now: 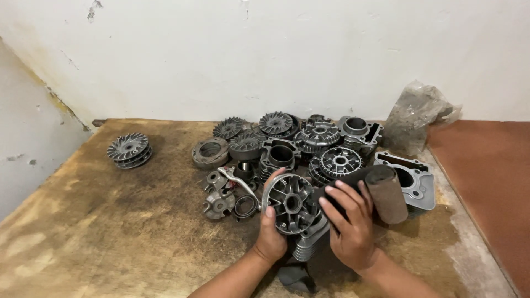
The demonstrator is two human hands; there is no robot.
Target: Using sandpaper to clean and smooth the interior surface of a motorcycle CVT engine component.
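My left hand [270, 232] grips a round grey metal pulley disc with spokes [290, 203], held upright on its edge above the wooden board. My right hand [349, 223] holds a rolled strip of brown sandpaper [386, 193], its dark end pressed against the disc's right side. Under the two hands lies a finned metal cylinder [309, 243], partly hidden.
A heap of grey engine parts [309, 143], finned discs, cylinder blocks and small pieces, covers the back middle of the stained wooden board [110, 221]. One finned disc [128, 149] stands alone at the left. A crumpled plastic bag [417, 113] leans on the white wall. Reddish floor at right.
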